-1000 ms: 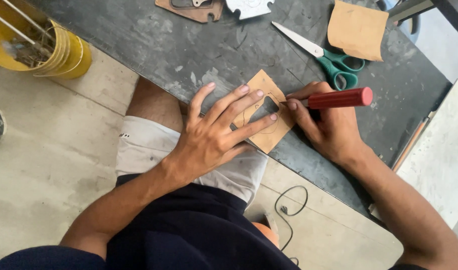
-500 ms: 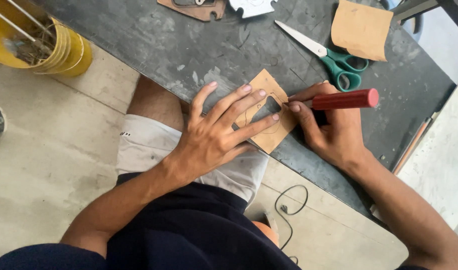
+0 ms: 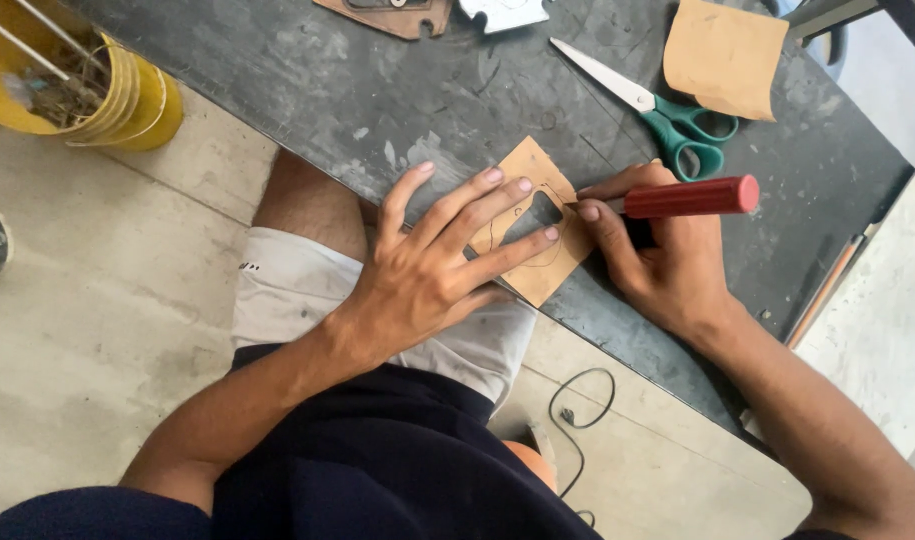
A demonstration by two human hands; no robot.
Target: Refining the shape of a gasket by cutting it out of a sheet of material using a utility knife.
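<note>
My left hand [image 3: 433, 265] lies flat with spread fingers on a small tan cardboard piece [image 3: 558, 262] at the near edge of the dark grey table [image 3: 378, 110]. The piece has a cut-out window and drawn curved lines. My right hand [image 3: 658, 255] grips a tool with a red handle [image 3: 693, 197], its tip touching the cardboard at the window's right side. The handle points to the right.
Green-handled scissors [image 3: 668, 115] lie just beyond the cardboard, with a larger tan sheet [image 3: 723, 55] behind them. A yellow bucket [image 3: 88, 85] stands on the floor at left. A white board [image 3: 878, 330] leans at right. A black cord [image 3: 578, 410] lies on the floor.
The right hand and red-handled tool shifted slightly to the right along the cardboard; the left hand stays pressed flat on it.
</note>
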